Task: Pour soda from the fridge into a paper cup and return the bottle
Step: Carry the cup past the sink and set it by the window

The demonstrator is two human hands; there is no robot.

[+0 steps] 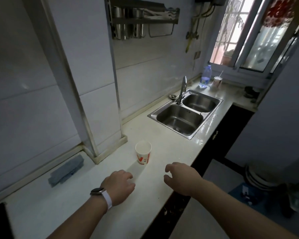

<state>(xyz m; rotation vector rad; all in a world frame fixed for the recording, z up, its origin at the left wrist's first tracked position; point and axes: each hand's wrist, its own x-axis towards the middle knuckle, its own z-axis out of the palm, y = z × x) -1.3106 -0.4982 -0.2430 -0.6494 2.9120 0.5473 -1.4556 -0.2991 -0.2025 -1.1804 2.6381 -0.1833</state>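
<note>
Both hands (120, 186) (181, 178) palm-down over counter (145, 195), fingers loosely curled, holding nothing, near paper cup (143, 154).

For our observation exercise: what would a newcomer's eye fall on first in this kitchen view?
Probably the paper cup, upright on the pale counter just beyond the empty left hand and right hand. Then the steel double sink farther right, and the bright window beyond it.

A home kitchen: a steel double sink (185, 114) with tap (183, 88) is set in the pale surface (162, 152), tiled walls (33, 100), a utensil rack (141, 19) above.
</note>
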